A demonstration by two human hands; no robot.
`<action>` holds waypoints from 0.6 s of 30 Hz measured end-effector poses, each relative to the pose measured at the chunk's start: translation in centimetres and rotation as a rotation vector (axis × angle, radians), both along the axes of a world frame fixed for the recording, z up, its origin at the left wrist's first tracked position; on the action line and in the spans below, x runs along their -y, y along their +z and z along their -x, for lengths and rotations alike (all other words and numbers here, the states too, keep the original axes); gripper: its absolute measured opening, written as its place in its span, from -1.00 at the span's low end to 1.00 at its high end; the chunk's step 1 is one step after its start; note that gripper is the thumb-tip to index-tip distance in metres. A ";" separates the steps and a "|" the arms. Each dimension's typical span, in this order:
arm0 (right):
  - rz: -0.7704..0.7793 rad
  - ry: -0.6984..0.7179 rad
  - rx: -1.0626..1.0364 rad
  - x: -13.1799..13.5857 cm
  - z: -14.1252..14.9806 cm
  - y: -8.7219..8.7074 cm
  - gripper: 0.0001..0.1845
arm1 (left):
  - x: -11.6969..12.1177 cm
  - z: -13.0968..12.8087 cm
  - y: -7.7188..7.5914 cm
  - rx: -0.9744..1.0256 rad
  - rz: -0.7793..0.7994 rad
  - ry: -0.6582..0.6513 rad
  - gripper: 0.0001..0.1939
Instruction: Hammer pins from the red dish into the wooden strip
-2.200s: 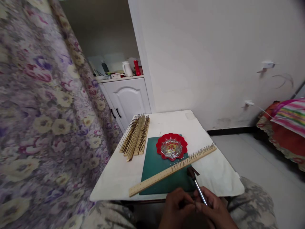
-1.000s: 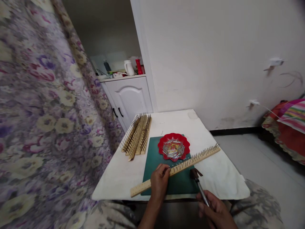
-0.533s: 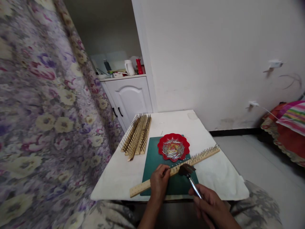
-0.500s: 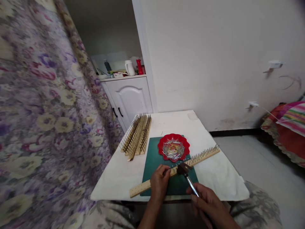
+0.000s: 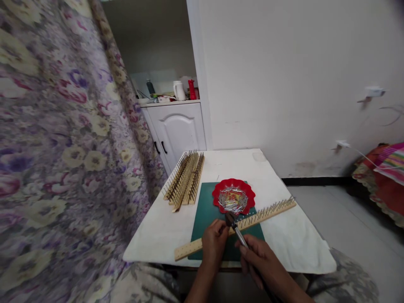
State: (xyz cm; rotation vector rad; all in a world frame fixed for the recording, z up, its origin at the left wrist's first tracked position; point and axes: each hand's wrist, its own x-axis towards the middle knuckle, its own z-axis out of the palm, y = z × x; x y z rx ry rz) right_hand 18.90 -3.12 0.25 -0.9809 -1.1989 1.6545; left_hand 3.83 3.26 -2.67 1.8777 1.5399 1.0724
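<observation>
Supporting table (image 5: pixel 158 235): a white cover is being worn, and everything below is being held up on it.
Green mat (image 5: pixel 205 198): it is being crossed at a slant by the long strip; slipping could be caused by off-centre blows.
Long wooden strip (image 5: pixel 188 249): it is being laid across mat and cover, both ends reaching past the mat. As its ends are being left unclamped, rocking or skidding could be caused by a hard strike.
Studded strips (image 5: pixel 186 181): they are being kept side by side at the far left, nails up.
Red dish (image 5: pixel 215 194): it is being placed on the mat, just beyond the strip; if it were knocked by a wide swing, nails could be spilled.
Right hand (image 5: pixel 260 256): its fingers are being wrapped round the hammer's handle.
Left hand (image 5: pixel 213 242): its fingers are being curled in at the strip; whether they are fully closed or a nail is being pinched cannot be told. Fingertips could be struck through poor aim, as the hammer is being held so near.
Hammer (image 5: pixel 231 219): its head is being held over the strip, beside the left fingers; contact cannot be told.
Upright nails (image 5: pixel 271 209): they are being held in the strip's right part; bending could be caused by glancing blows.
Loose nails (image 5: pixel 232 200): they are being heaped in the dish.
</observation>
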 end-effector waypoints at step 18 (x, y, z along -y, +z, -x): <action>0.024 0.090 0.099 3.1 -2.7 -4.2 -0.55 | -0.1 0.4 0.1 0.055 0.016 -0.017 -0.85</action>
